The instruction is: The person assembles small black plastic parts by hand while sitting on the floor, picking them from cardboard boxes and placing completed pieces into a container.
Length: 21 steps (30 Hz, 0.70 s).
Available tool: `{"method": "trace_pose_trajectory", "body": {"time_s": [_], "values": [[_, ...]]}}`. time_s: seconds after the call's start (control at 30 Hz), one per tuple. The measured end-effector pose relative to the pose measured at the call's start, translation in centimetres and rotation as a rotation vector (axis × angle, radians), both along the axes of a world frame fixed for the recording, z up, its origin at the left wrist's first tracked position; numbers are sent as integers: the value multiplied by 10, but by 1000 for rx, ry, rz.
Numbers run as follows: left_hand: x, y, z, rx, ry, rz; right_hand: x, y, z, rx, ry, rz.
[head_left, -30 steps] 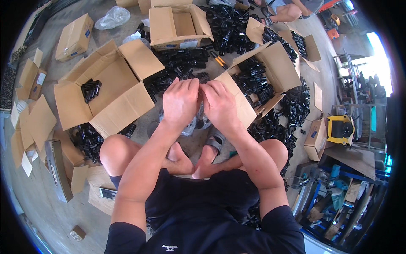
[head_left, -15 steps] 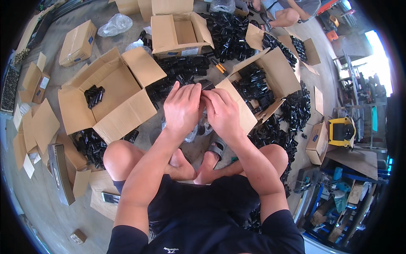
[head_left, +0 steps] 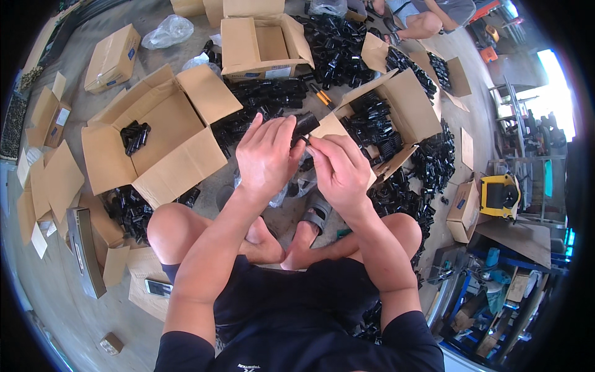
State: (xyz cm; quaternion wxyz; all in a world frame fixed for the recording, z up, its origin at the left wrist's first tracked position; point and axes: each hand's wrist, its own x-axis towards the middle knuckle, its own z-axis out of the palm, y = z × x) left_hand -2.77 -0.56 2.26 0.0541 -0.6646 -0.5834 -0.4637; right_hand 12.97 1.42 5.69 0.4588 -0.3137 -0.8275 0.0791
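I sit on the floor with both hands raised in front of me. My left hand (head_left: 265, 155) wraps around a short black tube-like part (head_left: 305, 123), whose end sticks out past my fingers. My right hand (head_left: 339, 168) is pressed against the same part from the right, fingers pinching at it. What lies between my palms is hidden. An open cardboard box (head_left: 155, 133) holding a few black parts (head_left: 134, 135) stands to my left. Another open box (head_left: 387, 121) full of black parts is to my right.
Loose black parts (head_left: 266, 96) cover the floor ahead, with a third open box (head_left: 263, 43) beyond them. Flattened cartons (head_left: 52, 180) lie at left. A yellow tool case (head_left: 499, 195) sits at right. Another person's legs (head_left: 427, 18) show at the top.
My hands have stayed together on the black part, and its end now shows above my left fingers. The camera has tilted slightly.
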Motion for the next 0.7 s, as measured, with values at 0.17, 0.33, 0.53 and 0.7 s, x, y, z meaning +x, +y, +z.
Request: {"method": "trace_pose_trajectory", "body": {"time_s": [0.17, 0.33, 0.53, 0.7], "values": [[2, -1, 0, -26, 3, -33, -2, 7, -13, 7, -53, -10], [3, -3, 1, -25, 49, -32, -6, 3, -13, -33, -180, -50], [3, -3, -1, -52, 46, -34, -10, 5, -19, -71, -135, -94], [0, -6, 5, -402, -407, -103, 12, 12, -16, -652, 217, -91]]}}
